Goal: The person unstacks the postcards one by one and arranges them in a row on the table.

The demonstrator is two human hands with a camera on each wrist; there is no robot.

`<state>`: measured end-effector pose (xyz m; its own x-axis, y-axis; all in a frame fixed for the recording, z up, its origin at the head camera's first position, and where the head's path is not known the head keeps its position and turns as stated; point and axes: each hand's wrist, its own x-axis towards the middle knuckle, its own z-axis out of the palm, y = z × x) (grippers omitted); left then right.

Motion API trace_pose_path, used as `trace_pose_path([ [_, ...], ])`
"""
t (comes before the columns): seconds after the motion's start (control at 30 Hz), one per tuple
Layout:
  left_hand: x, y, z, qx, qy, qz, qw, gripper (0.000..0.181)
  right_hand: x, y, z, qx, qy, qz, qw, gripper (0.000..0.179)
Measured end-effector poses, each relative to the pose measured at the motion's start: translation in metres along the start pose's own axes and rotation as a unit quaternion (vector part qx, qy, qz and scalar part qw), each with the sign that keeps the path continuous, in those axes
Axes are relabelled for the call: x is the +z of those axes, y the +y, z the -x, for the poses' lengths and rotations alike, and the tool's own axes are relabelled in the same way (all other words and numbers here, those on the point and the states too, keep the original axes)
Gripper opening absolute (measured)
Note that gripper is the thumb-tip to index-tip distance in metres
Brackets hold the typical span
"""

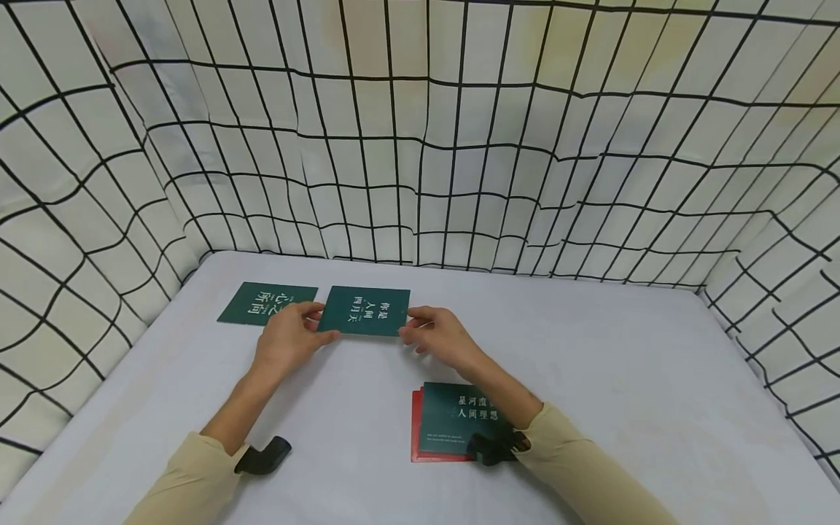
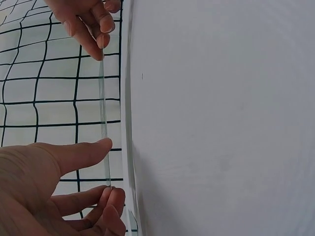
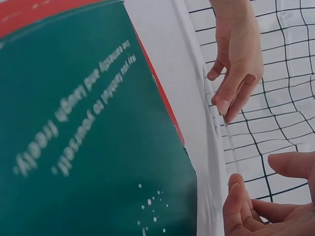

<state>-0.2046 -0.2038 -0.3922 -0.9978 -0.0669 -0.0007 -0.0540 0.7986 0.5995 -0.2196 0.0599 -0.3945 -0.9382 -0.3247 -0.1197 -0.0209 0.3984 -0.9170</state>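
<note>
enclosure: black wire grid (image 1: 397, 137) backed with pale cloth (image 1: 485, 164), standing along the far edge and both sides of the table.
table: flat top (image 1: 623, 379), covered in white.
sleeves: a beige pair, left (image 1: 187, 477) and right (image 1: 590, 467), each ending at the wrist.
card stack: a green card (image 1: 442, 426) with white lettering, over red (image 1: 416, 441) that shows along its left and near edges; lies on the near part of the table, partly hidden beneath the right forearm.
held card: green, white characters on its face (image 1: 367, 310); between the two hands, toward the far side of the table, just right of the left card; seen edge-on from the left wrist.
left card: green, white characters (image 1: 246, 306); flat on the table, partly behind the left hand.
left hand: (image 1: 289, 340) pinches the held card's left end, thumb and fingers clamped on it.
right hand: (image 1: 441, 337) fingertips clamped on the held card's right end.
wrist devices: two, black, left (image 1: 265, 457) and right (image 1: 488, 448).
</note>
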Motion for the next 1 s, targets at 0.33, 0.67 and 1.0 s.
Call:
trace_pose_path([
  [0.33,-0.001,-0.004,-0.002,0.001,0.005,-0.001,1.0,0.064,0.004,0.0,-0.003,-0.001,-0.006,0.003,1.0,0.056],
  [0.67,0.0,-0.007,-0.003,-0.008,0.005,-0.006,0.9999,0.063,0.009,0.001,-0.004,0.001,-0.006,0.003,1.0,0.056],
  [1.0,-0.002,-0.009,-0.005,-0.016,0.0,-0.001,0.9999,0.064,0.014,-0.003,-0.007,-0.003,-0.018,-0.01,0.9998,0.055],
])
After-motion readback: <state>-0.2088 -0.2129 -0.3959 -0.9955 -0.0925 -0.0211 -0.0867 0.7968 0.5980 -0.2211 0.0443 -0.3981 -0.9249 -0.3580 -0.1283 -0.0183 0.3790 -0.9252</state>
